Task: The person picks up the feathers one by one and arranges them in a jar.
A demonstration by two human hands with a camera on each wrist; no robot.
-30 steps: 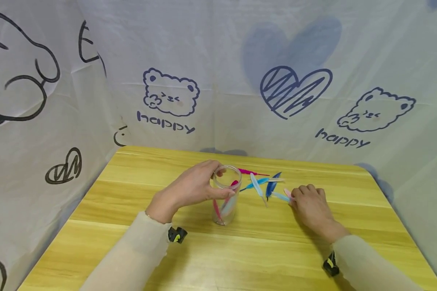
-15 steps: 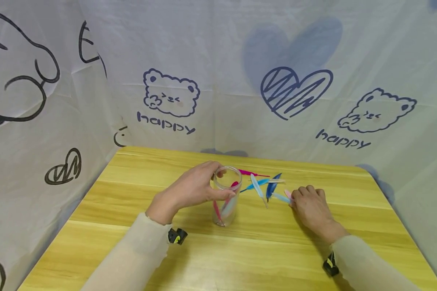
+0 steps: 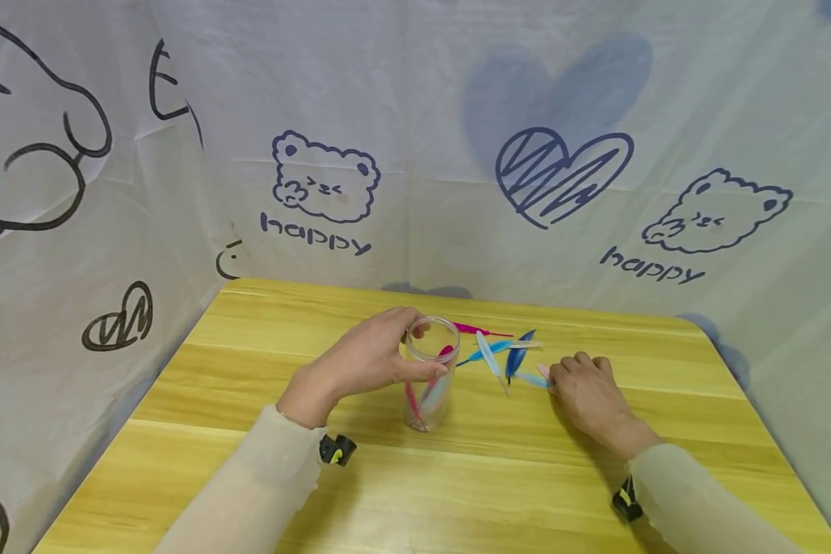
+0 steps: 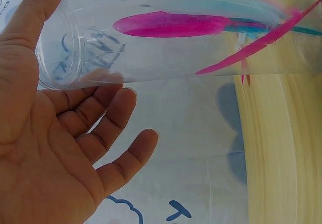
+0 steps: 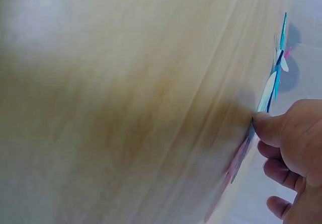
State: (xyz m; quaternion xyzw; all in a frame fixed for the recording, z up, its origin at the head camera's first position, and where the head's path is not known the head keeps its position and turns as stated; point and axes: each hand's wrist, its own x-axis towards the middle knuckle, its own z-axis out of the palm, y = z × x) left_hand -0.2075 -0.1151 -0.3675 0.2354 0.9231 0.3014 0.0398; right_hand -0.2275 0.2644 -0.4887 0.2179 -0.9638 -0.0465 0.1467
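Pinching the light blue feather [image 3: 532, 379] on the worktop [image 3: 415, 492], right of the clear cylindrical jar [image 3: 445, 388], my right hand [image 3: 589, 392] curls its fingers behind the thumb (whether the pale pink feather [image 3: 543, 370] is caught too, I cannot tell). I judge this the pick-up; next calls for lifting clear of the dark blue feather [image 3: 518, 355] toward the jar. My left hand [image 3: 360, 350] grips the upright jar's rim, and with the worktop's far edge close behind the magenta feather [image 3: 472, 328], I'd use the open near side.

Noted: cylindrical plastic jar [image 3: 443, 388], clear; slender magenta feathers [image 3: 471, 329], bright-blue feather [image 3: 496, 348], navy feather [image 3: 517, 360], pale-blue feathers [image 3: 488, 353]. Rectangular wood-grain tabletop [image 3: 402, 492]: yellow, streaked. White backdrop [image 3: 432, 238]: dark-blue bears [image 3: 325, 185], hearts [image 3: 533, 169].
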